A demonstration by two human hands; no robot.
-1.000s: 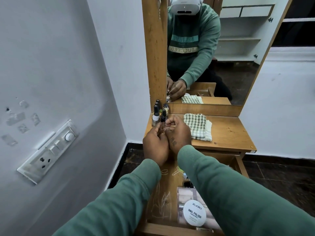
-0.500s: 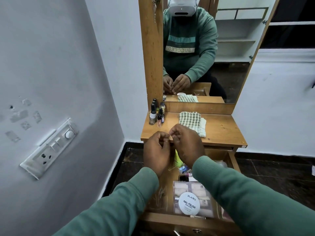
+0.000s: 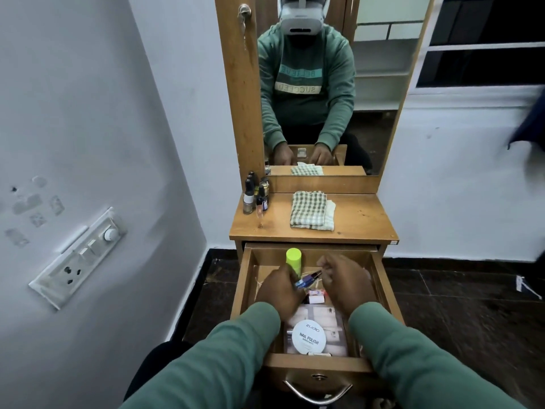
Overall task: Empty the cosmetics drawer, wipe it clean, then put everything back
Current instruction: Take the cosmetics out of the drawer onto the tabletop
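Note:
The wooden drawer (image 3: 243,290) is pulled open below the dressing table top (image 3: 362,219). Both my hands are inside it. My left hand (image 3: 278,289) grips a blue pen-like tube (image 3: 306,280), and a lime-green tube (image 3: 293,260) stands just behind its fingers. My right hand (image 3: 345,283) has its fingers curled, with thumb and forefinger at the tube's dark tip. A white round "Nail Polish" tub (image 3: 309,338) lies on a clear box at the drawer's front. Small items lie between my hands, partly hidden.
Several small bottles (image 3: 255,199) stand at the table top's back left corner. A folded checked cloth (image 3: 311,210) lies in the middle. A mirror (image 3: 324,84) rises behind. The left wall carries a switch panel (image 3: 79,258). The drawer handle (image 3: 318,391) faces me.
My hands left the table top, where they set a small bottle beside the others, and dropped into the drawer. The view pulled back and down. A blue tube now sits in my left hand.

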